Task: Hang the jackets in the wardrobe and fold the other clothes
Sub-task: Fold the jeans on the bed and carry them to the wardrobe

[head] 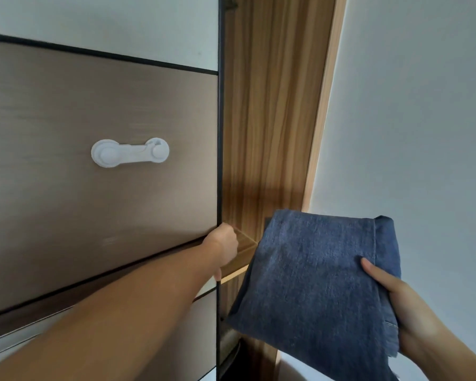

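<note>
While the left hand (223,247) is hooked over the dark edge of the sliding wardrobe door (99,171), fingers curled round it and out of sight behind the panel, the right hand (396,306) carries the folded denim garment (308,284) just in front of the narrow opening, thumb on top and the fingers hidden underneath, a closed grip pinching the bundle along its right side only. That one-sided hold is the first risk: the left half of the fold hangs unsupported and already droops toward the lower corner, so a tilt or a quick push toward the wooden shelf (241,266) could let the layers slide apart and undo the folding. The gap between the door edge and the wooden side panel (270,119) looks slim compared with the bundle, so in my judgement the denim may catch on the door edge or the shelf lip and crumple if the door is not drawn further aside first. The left fingers sit right at the door's leading edge, where they could be pinched should the panel roll back, or the hand could slip if the door sticks. A white child-safety latch (129,153) sits on the door face; whether it hinders travel I cannot tell. The shelf's depth is mostly hidden behind the garment, so a poor landing spot is also possible.
</note>
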The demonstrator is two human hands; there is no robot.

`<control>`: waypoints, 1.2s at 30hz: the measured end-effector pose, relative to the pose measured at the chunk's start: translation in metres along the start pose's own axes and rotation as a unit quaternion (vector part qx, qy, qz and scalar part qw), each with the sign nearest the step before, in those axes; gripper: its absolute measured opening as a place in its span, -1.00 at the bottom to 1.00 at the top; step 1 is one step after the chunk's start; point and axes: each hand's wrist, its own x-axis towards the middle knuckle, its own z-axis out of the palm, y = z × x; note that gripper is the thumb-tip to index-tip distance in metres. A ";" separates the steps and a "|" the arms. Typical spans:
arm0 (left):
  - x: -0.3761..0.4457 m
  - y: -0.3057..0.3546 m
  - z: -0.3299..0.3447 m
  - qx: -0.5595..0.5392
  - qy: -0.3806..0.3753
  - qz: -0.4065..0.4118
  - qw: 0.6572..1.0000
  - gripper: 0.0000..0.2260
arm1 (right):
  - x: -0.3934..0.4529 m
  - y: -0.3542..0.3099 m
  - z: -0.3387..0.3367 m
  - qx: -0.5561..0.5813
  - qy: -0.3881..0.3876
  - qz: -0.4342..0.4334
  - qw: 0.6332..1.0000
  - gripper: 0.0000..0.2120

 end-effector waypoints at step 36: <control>-0.246 0.044 0.181 -0.024 0.034 -0.021 0.999 -0.54 | -0.046 0.127 0.178 -0.063 -0.144 0.085 0.984 -0.54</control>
